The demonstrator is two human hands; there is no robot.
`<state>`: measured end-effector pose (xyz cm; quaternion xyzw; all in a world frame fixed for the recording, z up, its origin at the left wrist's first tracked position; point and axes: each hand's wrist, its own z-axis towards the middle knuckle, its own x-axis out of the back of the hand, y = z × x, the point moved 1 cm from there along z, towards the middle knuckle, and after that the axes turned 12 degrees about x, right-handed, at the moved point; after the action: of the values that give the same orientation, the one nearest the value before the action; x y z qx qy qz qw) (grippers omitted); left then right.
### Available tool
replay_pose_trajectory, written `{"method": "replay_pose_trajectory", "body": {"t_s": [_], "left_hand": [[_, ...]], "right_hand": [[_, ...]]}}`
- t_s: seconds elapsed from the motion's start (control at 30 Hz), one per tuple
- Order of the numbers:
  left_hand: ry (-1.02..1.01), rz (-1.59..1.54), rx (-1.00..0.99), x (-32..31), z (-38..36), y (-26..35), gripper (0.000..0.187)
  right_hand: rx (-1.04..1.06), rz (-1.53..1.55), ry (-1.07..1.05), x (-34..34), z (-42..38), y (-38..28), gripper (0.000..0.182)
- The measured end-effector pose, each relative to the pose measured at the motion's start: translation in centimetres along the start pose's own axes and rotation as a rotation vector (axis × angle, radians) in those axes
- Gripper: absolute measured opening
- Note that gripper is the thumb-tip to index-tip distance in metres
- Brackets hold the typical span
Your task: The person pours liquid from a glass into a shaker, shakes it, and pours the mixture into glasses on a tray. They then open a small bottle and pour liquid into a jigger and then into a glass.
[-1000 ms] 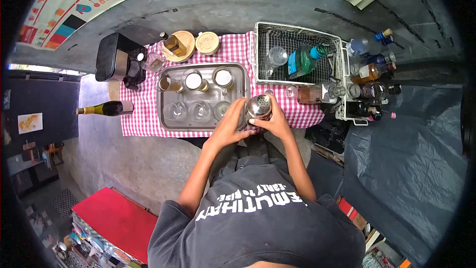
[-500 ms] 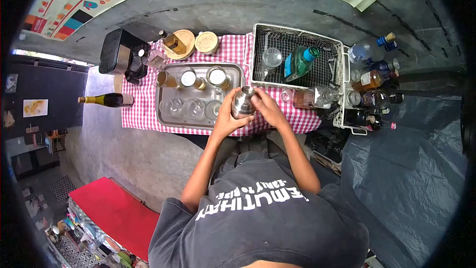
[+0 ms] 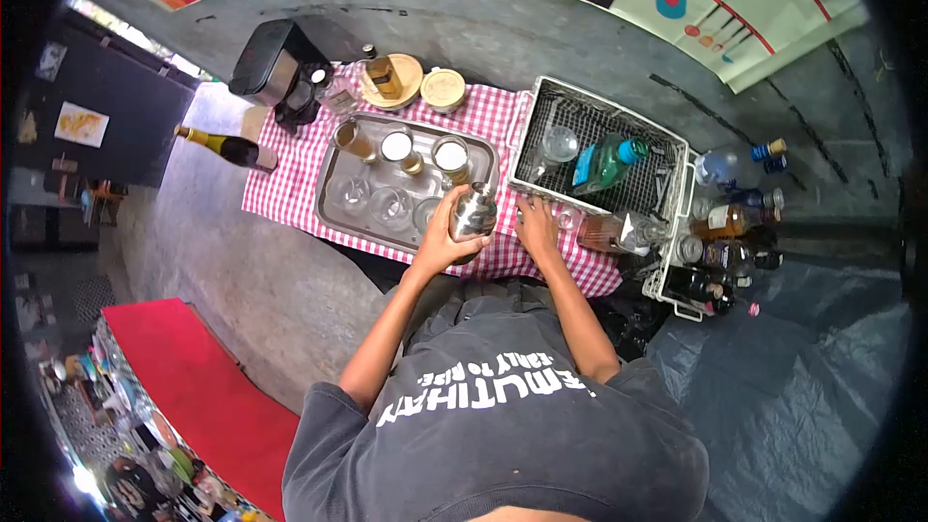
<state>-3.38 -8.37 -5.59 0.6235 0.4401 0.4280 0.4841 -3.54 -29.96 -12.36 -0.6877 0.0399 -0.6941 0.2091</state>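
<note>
My left hand (image 3: 447,237) is wrapped round a shiny metal cocktail shaker (image 3: 474,215), held tilted above the near right corner of the metal tray (image 3: 327,203). The shaker's narrow neck points up and away from me. Apart from it, my right hand (image 3: 536,229) is low over the checkered cloth (image 3: 503,256), fingers somewhat spread and bent; nothing shows in them. Beside that hand is a small clear glass (image 3: 568,218). On the tray stand jars with amber liquid (image 3: 355,142), two of them topped with white (image 3: 450,157), and empty-looking clear glasses (image 3: 391,206).
A wire crate (image 3: 527,150) at the right holds a green bottle (image 3: 607,166) and a clear glass (image 3: 558,147). A clear bottle (image 3: 619,232) lies before it. More bottles (image 3: 730,220) fill a rack at far right. A wine bottle (image 3: 227,147) and a black machine (image 3: 275,63) are at left.
My right hand has come off the shaker and moved right and down to the cloth. My left hand still holds the shaker. The whole view has rotated slightly.
</note>
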Motion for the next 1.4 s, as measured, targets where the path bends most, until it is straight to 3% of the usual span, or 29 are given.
{"method": "replay_pose_trajectory", "body": {"t_s": [0.1, 0.3, 0.4, 0.43, 0.5, 0.63, 0.7, 0.77, 0.9, 1.07, 1.37, 1.4], "left_hand": [[0.049, -0.039, 0.008, 0.1, -0.2, 0.2, 0.092], [-0.032, 0.002, 0.036, 0.0, 0.0, 1.4, 0.092], [-0.050, -0.053, 0.036, -0.5, 0.1, 2.6, 0.091], [-0.057, -0.052, 0.035, -0.7, 0.2, 3.0, 0.091], [-0.064, -0.068, 0.047, -1.1, 0.3, 3.5, 0.090], [-0.060, -0.107, -0.008, -1.8, 0.6, 3.7, 0.089], [-0.089, -0.104, -0.049, -1.7, 0.8, 4.5, 0.089], [-0.134, -0.005, -0.074, -1.7, 0.8, 5.0, 0.089], [-0.170, 0.004, -0.105, -2.3, 0.9, 5.1, 0.090], [-0.236, 0.006, -0.088, -2.8, 1.3, 5.2, 0.090], [-0.306, -0.024, -0.056, -2.7, 1.9, 6.2, 0.087], [-0.318, 0.004, -0.064, -2.6, 2.0, 6.3, 0.086]], "right_hand": [[0.002, 0.114, -0.070, 0.2, 0.2, 0.5, 0.047], [0.057, 0.422, 0.115, 3.6, 0.6, -0.8, 0.038], [-0.148, 0.846, 0.178, 4.8, 0.5, -0.9, 0.038], [-0.153, 0.845, 0.183, 5.0, 0.6, -0.9, 0.038], [-0.157, 1.211, 0.312, 7.0, 0.9, -1.9, 0.034], [-0.217, 1.405, 0.297, 11.2, 1.4, -2.8, 0.027], [-0.207, 1.422, 0.289, 12.5, 1.7, -3.0, 0.024], [-0.066, 1.447, 0.397, 13.2, 1.9, -3.1, 0.026], [-0.070, 1.523, 0.464, 14.7, 2.0, -3.7, 0.026], [-0.006, 1.471, 0.372, 14.9, 1.9, -4.3, 0.030], [0.075, 1.370, 0.392, 13.9, 1.5, -4.0, 0.028], [0.132, 1.196, 0.359, 13.9, 1.5, -3.4, 0.028]]}}
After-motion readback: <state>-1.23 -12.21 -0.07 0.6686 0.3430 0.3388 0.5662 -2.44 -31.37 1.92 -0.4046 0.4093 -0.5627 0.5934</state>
